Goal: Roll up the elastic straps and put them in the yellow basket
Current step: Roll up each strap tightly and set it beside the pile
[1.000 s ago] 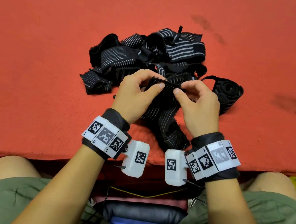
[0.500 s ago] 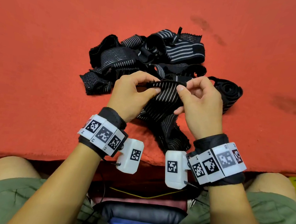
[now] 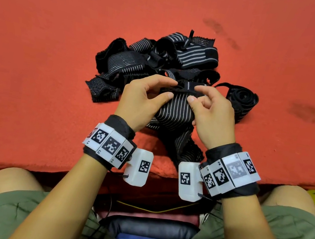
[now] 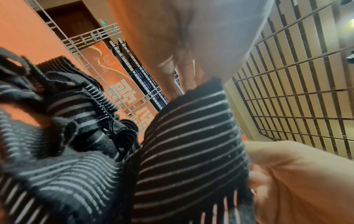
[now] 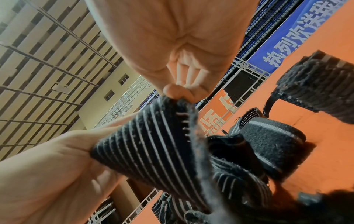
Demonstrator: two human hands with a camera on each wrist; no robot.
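Strap end is pinched by left hand and right hand above the bench, near the pile. Rolling is starting; next, wind tightly, keeping edges aligned.

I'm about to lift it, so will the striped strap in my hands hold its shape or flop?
Likely floppy: the striped strap sags from both hands onto the red table. Probably light. Its ribbed weave suggests it won't slip.

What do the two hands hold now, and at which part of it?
Both hands, left hand and right hand, pinch one striped elastic strap at its top end; the rest hangs down onto the red surface.
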